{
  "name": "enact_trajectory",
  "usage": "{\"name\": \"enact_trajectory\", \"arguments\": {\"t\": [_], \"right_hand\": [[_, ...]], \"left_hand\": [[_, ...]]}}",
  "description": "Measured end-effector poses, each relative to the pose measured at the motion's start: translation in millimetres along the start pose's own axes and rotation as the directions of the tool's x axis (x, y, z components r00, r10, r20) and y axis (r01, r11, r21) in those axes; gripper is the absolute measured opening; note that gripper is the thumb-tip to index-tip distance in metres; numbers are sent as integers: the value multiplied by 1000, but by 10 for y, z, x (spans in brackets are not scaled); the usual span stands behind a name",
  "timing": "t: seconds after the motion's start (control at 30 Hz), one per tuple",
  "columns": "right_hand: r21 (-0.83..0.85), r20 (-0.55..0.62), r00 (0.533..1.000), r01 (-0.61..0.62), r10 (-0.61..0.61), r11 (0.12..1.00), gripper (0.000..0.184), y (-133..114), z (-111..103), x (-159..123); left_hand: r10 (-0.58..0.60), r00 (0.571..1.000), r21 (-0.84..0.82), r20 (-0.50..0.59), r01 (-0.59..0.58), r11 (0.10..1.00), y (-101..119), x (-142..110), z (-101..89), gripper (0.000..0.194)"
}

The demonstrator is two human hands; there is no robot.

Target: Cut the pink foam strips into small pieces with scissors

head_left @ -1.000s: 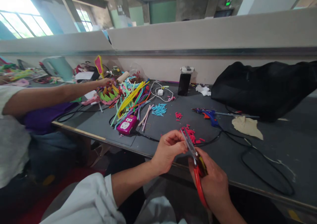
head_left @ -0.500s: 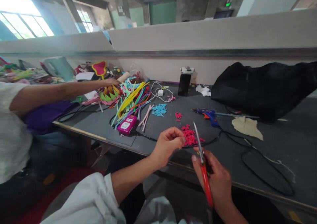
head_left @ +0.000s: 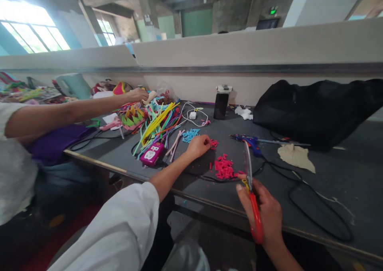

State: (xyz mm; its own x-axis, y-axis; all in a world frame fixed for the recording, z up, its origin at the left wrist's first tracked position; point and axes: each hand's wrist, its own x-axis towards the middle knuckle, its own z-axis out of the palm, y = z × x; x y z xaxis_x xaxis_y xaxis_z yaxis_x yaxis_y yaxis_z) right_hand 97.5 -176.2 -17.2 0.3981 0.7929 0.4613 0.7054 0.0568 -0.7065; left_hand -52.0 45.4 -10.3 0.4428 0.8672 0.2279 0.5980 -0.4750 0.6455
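Note:
My left hand (head_left: 198,146) reaches over the table with its fingertips pinched together. It is at the edge of a small cluster of short red pieces (head_left: 214,144), and anything between the fingers is hidden. Just behind it lies a heap of short blue pieces (head_left: 190,135). My right hand (head_left: 267,211) grips scissors (head_left: 254,215) with a red handle, blades pointing up and away from me. Between the hands, nearer the table edge, a bigger pile of short red pieces (head_left: 224,167) is spread out.
A purple box (head_left: 153,154) and a bundle of colourful fuzzy stems (head_left: 158,121) are on the left. Beyond them a neighbour's arm (head_left: 74,112) stretches across. A bottle (head_left: 220,105), blue glue gun (head_left: 253,143), cloth scrap (head_left: 296,157), black bag (head_left: 311,111) and loose cable (head_left: 295,199) occupy the back and right.
My left hand has moved forward and left, from beside the large red pile to the small red cluster. The scissors have shifted slightly right in my right hand. The neighbour's hand has risen slightly.

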Motion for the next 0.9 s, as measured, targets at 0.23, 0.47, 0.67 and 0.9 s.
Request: {"name": "enact_trajectory", "arguments": {"t": [0.23,0.47,0.67,0.9], "right_hand": [[33,133,984,-126,120,992,44,9,-26,26],[93,284,941,-218,184,971,45,13,-97,70],[88,512,829,-313,226,946,45,19,-291,134],[251,650,753,-337,100,907,46,53,-324,124]], "left_hand": [[62,994,42,91,-66,997,-85,-221,-188,18],[178,951,64,253,-200,978,42,-325,-167,22],[310,844,129,437,-400,907,135,-399,-245,33],[290,790,329,540,-515,791,227,-478,-229,26]]}}
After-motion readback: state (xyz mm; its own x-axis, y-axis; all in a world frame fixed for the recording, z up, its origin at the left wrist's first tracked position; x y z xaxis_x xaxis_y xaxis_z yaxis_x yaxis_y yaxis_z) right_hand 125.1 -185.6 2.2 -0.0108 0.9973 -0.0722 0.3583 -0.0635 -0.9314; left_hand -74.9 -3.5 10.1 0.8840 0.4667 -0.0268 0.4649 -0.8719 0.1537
